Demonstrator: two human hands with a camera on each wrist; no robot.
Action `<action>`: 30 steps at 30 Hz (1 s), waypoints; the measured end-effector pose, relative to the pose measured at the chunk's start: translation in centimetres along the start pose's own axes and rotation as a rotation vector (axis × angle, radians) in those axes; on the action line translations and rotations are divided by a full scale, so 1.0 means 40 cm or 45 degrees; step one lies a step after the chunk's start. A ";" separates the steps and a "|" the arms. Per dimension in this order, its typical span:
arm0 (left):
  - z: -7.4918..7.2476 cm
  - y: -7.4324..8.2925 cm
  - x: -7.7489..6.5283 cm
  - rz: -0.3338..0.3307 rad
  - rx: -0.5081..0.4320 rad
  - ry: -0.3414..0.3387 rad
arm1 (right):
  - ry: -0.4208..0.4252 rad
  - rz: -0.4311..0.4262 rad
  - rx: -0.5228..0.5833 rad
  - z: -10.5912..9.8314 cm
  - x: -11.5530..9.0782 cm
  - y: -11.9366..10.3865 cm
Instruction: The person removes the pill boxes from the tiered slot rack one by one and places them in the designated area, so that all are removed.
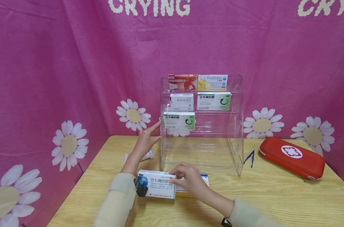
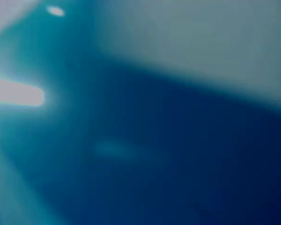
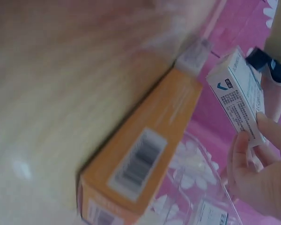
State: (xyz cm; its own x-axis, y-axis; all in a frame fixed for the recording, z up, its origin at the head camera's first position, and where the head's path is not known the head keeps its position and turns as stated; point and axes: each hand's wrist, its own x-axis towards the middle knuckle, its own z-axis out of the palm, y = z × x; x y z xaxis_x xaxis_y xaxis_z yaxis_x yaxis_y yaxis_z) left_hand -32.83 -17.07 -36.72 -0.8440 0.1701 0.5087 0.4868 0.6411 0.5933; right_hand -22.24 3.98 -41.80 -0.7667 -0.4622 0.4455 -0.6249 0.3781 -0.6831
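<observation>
My right hand (image 1: 189, 178) pinches the right end of a white-and-blue medicine box (image 1: 157, 187), held up in front of my left wrist. In the right wrist view the thumb and fingers of that hand (image 3: 262, 173) grip the box (image 3: 239, 98) at one end. My left hand (image 1: 145, 140) has its fingers extended at the left side of a clear acrylic display rack (image 1: 200, 145). Close by its fingertips, a green-and-white medicine box (image 1: 179, 121) stands on the rack's third tier. Blurred dark blue fills the left wrist view.
Behind the right hand lies an orange box (image 3: 140, 150) on the wooden table (image 1: 245, 201). Red (image 1: 182, 82), yellow-and-white (image 1: 212, 82), white (image 1: 181, 102) and green-and-white (image 1: 214, 101) boxes occupy upper tiers. A red zip case (image 1: 291, 157) lies right; a white packet (image 1: 147, 155) lies beyond the left wrist.
</observation>
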 end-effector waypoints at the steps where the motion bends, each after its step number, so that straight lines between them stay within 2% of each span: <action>1: 0.000 -0.001 0.000 0.005 0.003 0.004 | -0.018 0.006 0.009 0.006 -0.004 0.000; 6: 0.001 -0.004 0.000 0.014 0.005 0.015 | -0.097 0.058 0.057 0.029 -0.020 -0.005; 11: 0.001 -0.005 0.001 -0.006 0.005 -0.002 | -0.154 0.100 0.042 0.043 -0.030 -0.013; 19: -0.002 -0.002 0.005 0.001 0.012 -0.008 | -0.269 0.089 -0.007 0.048 -0.039 -0.025; 24: -0.002 -0.002 0.004 0.005 0.004 -0.011 | -0.350 0.080 -0.084 0.054 -0.046 -0.040; 30: 0.000 -0.002 0.003 -0.016 0.008 -0.023 | -0.369 0.003 -0.299 0.060 -0.052 -0.048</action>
State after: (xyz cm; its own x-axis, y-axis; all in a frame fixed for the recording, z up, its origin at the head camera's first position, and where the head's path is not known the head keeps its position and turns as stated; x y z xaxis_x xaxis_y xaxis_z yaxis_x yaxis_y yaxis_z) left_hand -32.98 -17.09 -36.72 -0.8541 0.1751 0.4898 0.4745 0.6481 0.5957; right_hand -19.09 2.29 -42.78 -0.7156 -0.6564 0.2389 -0.6658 0.5376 -0.5173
